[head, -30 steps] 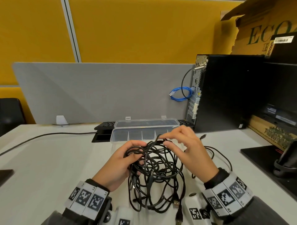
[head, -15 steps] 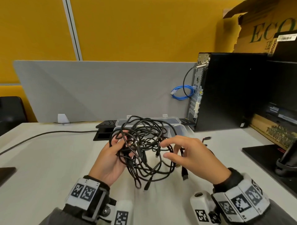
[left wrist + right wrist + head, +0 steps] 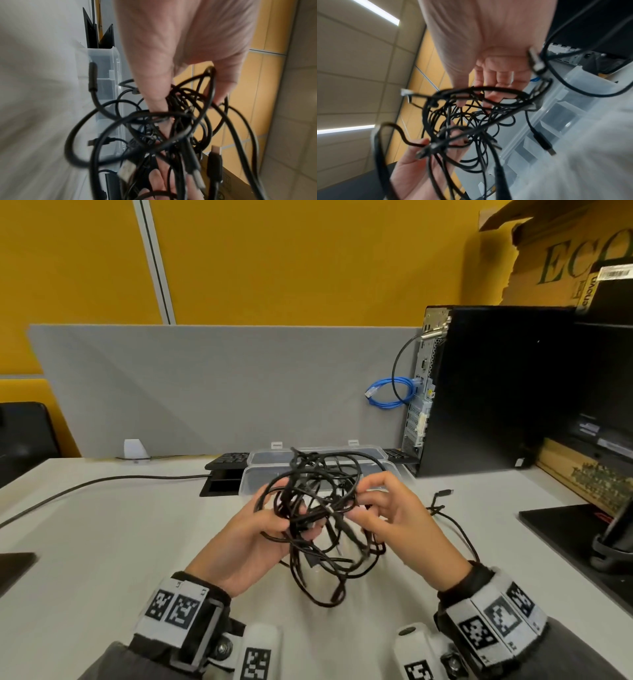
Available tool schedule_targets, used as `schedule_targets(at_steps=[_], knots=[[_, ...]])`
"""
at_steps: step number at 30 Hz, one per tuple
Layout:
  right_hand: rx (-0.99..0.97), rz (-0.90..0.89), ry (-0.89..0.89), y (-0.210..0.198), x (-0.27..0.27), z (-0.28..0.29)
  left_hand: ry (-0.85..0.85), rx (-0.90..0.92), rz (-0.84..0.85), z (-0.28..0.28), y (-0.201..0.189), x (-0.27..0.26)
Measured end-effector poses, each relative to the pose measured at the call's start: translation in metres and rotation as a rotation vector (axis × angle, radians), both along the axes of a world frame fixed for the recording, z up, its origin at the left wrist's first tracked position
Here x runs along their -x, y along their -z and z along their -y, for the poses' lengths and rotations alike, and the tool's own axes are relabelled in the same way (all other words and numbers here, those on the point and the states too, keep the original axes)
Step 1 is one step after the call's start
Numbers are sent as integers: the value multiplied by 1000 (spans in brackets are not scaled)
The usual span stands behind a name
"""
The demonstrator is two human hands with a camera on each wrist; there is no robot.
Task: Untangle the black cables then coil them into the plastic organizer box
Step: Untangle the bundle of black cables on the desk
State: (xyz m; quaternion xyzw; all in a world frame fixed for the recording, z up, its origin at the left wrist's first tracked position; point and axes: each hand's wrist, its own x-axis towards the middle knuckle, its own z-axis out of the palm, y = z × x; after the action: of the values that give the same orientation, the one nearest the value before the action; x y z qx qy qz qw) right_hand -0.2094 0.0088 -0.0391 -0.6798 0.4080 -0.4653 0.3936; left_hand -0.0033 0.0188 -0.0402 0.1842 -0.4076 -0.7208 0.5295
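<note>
Black cable tangle (image 3: pixel 318 518) held above the desk (image 3: pixel 102 542), in front of the clear plastic organizer box (image 3: pixel 253 477) | my left hand (image 3: pixel 253 546) grips its strands | my right hand (image 3: pixel 397 522) pinches strands too

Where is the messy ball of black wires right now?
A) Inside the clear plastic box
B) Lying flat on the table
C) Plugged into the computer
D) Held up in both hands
D: the left hand and right hand both grip the black cables above the table, in front of the plastic organizer box.
</note>
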Motion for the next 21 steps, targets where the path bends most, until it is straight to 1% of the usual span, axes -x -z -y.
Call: schedule_targets(at_steps=[2,6,9,12,15,16,18,20,21], knots=[[-3,14,12,3,1,3,28,5,43,0,2,-1],[12,0,28,6,1,4,-12,10,171,-3,-2,0],[9,25,5,2,1,2,-97,5,189,-3,-3,1],[-51,2,-38,-2,2,1,-119,-3,196,-4,-5,3],[-119,20,-65,-5,2,-2,-133,-23,224,-4,-4,4],[-97,-1,-47,-6,2,-3,-140,-20,240,-3,-3,4],[-3,-75,51,-6,1,-3,-149,-9,271,-2,-2,6],[94,-107,159,-5,1,-3,-167,-8,273,-3,-1,8],[140,-126,184,-6,0,-4,-176,-5,267,-2,0,8]])
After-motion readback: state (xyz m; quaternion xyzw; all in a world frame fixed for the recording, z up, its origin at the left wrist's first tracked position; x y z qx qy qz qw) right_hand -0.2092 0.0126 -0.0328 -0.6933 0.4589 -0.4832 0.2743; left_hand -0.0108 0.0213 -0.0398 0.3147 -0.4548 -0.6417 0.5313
